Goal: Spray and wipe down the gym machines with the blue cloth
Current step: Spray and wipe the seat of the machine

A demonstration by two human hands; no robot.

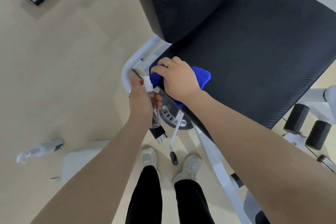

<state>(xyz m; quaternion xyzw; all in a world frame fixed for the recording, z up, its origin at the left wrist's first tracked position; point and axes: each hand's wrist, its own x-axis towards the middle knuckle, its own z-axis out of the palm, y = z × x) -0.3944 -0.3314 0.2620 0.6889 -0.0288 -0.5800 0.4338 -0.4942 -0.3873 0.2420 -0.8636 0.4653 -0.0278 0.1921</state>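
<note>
Pressing blue cloth (201, 76) on seat pad (254, 63), right hand (179, 80) grips it; left hand (141, 100) clasps spray bottle (154, 107)

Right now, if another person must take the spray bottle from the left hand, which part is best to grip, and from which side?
Probably the clear lower body of the spray bottle, from below. It sticks out under the left hand, while the white cap sits close to the right hand on the blue cloth.
</note>
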